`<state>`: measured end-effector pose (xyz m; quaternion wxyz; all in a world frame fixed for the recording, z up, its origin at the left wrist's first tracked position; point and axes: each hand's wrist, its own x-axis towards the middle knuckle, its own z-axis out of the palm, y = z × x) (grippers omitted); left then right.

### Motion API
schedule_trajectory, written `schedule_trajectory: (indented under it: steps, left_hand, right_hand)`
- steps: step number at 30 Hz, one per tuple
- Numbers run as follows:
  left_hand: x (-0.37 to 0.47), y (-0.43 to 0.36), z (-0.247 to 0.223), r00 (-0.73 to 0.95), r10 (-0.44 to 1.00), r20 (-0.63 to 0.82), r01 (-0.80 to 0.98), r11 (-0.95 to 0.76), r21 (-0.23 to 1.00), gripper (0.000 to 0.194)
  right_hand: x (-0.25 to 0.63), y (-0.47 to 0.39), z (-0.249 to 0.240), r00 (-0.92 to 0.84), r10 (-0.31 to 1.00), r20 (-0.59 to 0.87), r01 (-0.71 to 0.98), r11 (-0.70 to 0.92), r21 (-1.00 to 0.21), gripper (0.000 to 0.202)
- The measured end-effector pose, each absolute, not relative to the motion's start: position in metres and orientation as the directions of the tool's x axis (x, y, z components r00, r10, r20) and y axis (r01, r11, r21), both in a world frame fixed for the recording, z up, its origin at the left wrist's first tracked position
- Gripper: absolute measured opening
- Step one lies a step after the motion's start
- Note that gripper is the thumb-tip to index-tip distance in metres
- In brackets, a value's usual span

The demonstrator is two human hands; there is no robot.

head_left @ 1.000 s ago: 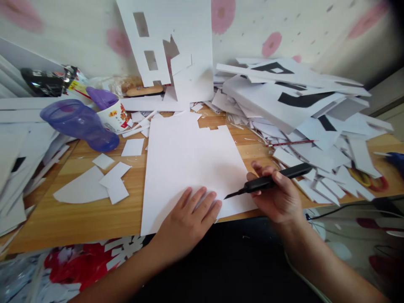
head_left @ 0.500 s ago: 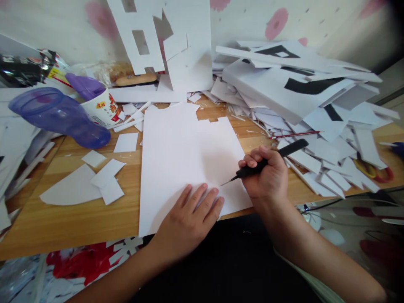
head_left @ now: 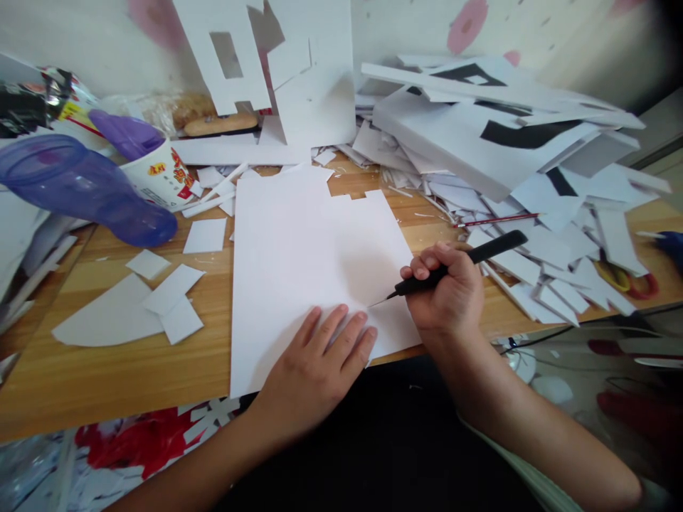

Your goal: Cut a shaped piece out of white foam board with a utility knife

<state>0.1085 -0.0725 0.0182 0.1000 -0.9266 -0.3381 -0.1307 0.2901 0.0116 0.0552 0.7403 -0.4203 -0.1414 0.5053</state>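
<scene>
Right now the left hand (head_left: 320,366) lies palm down with its fingers spread open on the near part of a white board (head_left: 293,242), gripping nothing. The right hand (head_left: 447,293) is closed around the handle of a black knife (head_left: 496,247), which slants down to the left so that its thin tip points at the board just beyond the left fingertips; whether the tip touches the surface, I cannot tell. The board lies flat on the wooden table (head_left: 186,377), in front of the person, with a stepped notch in its far edge. Beyond it, a cut-out panel (head_left: 325,99) with window-like holes stands upright near the wall (head_left: 400,28). On the right is a big, loose heap of white scraps (head_left: 437,146), some with black shapes, with a thin red pencil (head_left: 496,220) lying across it and scissors (head_left: 622,279) with yellow and red handles at its near right side. On the left, a see-through purple vase (head_left: 96,195) lies tilted beside a printed paper cup (head_left: 154,178), which holds a purple object (head_left: 128,134). Nearer, a curved piece (head_left: 107,313) lies partly under small cut pieces (head_left: 175,288), and a separate square (head_left: 205,236) sits close to the board's left edge.
</scene>
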Motion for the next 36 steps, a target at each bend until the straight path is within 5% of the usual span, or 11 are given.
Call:
schedule_trajectory:
  steps: [14, 36]
  left_hand:
    - [0.109, -0.072, 0.022, 0.723, 0.62, 0.304, 0.665, -0.745, -0.063, 0.035]
    - [0.11, -0.071, 0.024, 0.705, 0.641, 0.304, 0.681, -0.732, -0.035, 0.035]
  right_hand:
    - [0.29, 0.004, 0.043, 0.429, 0.9, 0.074, -0.479, 0.296, -0.826, 0.023]
    - [0.321, 0.015, 0.041, 0.518, 0.855, 0.029, -0.458, 0.305, -0.835, 0.025]
